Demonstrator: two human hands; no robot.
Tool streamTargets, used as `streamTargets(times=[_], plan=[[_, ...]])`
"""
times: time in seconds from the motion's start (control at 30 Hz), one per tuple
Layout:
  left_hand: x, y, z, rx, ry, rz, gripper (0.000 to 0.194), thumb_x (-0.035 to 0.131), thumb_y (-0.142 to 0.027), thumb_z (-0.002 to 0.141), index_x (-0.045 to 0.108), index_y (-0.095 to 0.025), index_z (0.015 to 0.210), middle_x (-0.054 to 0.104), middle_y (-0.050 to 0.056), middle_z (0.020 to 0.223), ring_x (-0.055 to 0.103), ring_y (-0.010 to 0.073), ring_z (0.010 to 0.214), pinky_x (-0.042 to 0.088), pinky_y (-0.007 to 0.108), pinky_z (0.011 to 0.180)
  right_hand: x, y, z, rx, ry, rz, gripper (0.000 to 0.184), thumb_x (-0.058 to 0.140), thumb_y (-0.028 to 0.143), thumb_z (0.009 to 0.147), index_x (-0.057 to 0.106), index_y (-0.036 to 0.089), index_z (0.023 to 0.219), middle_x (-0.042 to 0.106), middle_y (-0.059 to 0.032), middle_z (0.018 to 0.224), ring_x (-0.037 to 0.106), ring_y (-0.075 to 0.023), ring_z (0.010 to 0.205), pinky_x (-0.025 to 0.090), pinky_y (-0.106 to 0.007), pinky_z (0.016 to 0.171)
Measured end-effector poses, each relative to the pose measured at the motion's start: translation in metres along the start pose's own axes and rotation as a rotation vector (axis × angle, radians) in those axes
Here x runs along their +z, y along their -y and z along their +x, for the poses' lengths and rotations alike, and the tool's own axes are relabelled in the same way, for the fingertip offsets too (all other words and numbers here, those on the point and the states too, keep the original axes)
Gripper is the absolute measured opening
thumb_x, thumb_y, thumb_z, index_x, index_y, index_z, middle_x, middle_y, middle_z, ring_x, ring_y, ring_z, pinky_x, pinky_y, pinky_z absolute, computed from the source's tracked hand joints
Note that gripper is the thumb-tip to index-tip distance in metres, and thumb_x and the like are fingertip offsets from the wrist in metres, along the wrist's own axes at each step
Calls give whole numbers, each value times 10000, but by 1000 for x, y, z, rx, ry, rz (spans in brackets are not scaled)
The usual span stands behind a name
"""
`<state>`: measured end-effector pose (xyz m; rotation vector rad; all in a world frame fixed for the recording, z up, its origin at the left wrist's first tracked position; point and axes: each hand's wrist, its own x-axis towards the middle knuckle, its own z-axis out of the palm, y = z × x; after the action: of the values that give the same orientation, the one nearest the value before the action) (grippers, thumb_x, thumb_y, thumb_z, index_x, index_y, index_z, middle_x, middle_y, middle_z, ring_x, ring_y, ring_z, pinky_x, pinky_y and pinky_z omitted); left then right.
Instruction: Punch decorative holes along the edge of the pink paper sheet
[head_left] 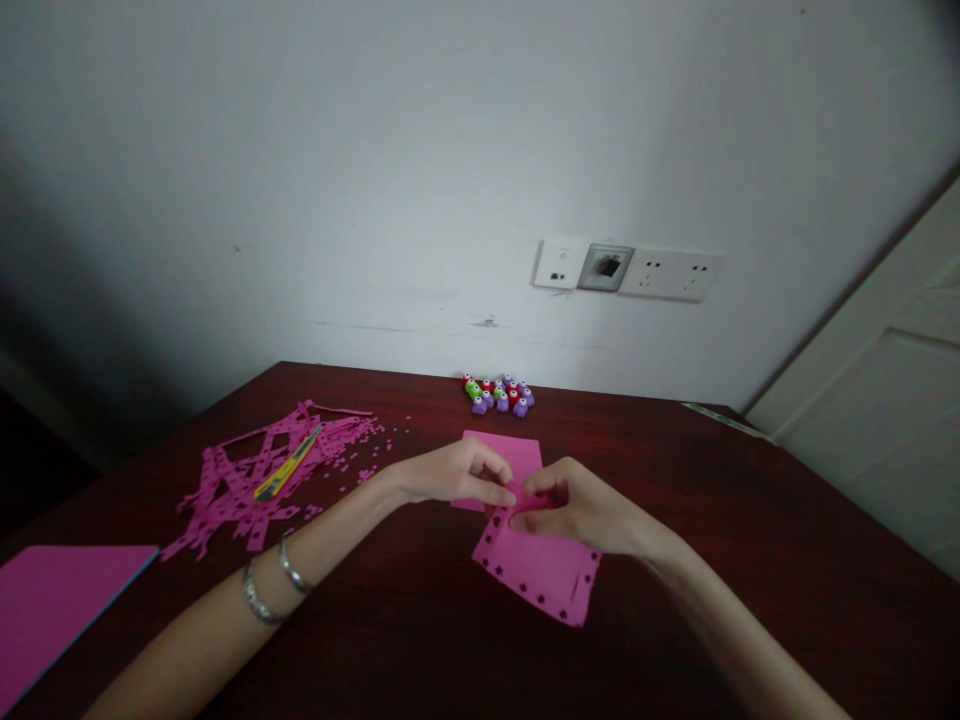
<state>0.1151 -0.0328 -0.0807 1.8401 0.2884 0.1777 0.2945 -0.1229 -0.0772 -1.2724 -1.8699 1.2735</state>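
Pinched by right hand (581,508), flower-punched pink rectangular paper sheet (534,568) is tilted, seemingly steadied for left hand (454,472), whose grip can't be told.

Wall sockets (671,275), a panelled door (907,410) and a wooden desk (712,490) suggest a home.

Punched pink paper (536,572) looks matt against a smooth, wood-look tabletop (750,520), with glossy plastic figures (502,403) at the paper's twelve o'clock and shiny metal bangles (257,602) at its nine.
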Motion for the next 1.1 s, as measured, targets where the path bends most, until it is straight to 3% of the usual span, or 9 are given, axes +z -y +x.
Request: streamTargets(times=[0.23, 0.47, 0.6, 0.73, 0.97, 1.1], plan=[[3, 1, 1, -24, 41, -161, 161, 668, -270, 708, 616, -119, 687, 522, -21, 599, 433, 66, 560, 326, 213, 535, 2, 8, -4, -29, 67, 91, 221, 651, 341, 722, 694, 140, 803, 458, 43, 566, 328, -52, 504, 241, -188, 439], [3, 5, 1, -12, 48, -255, 167, 690, -274, 683, 626, -119, 683, 545, -19, 598, 452, 63, 555, 352, 214, 546, 2, 8, -5, -52, 61, 74, 188, 671, 309, 699, 660, 121, 698, 421, 56, 537, 310, -49, 495, 239, -194, 448], [0, 2, -1, 20, -18, -194, 141, 658, -257, 722, 637, -118, 715, 576, -5, 630, 492, 69, 578, 390, 218, 584, 0, 6, -3, -77, -9, 63, 214, 669, 307, 690, 597, 133, 589, 382, 66, 518, 294, -49, 490, 248, -194, 455], [-3, 0, -2, 41, -106, -82, 172, 650, -285, 729, 644, -118, 770, 599, 8, 669, 515, 78, 603, 400, 217, 586, -1, 5, -4, -62, -41, -10, 222, 617, 320, 730, 607, 134, 609, 423, 52, 525, 313, -55, 486, 257, -197, 449], [2, -3, 1, 20, -99, 53, 164, 636, -294, 736, 638, -129, 745, 581, -9, 641, 490, 70, 585, 381, 206, 569, 2, 7, -5, 27, -5, -41, 251, 603, 369, 740, 668, 127, 751, 519, 16, 591, 370, -60, 501, 265, -192, 434], [3, -5, 1, 2, -97, 29, 142, 630, -272, 740, 638, -131, 735, 575, -13, 631, 487, 71, 586, 375, 213, 579, 3, 4, -3, 26, -7, -19, 276, 589, 390, 756, 664, 125, 739, 488, 28, 563, 344, -54, 486, 246, -190, 425]])
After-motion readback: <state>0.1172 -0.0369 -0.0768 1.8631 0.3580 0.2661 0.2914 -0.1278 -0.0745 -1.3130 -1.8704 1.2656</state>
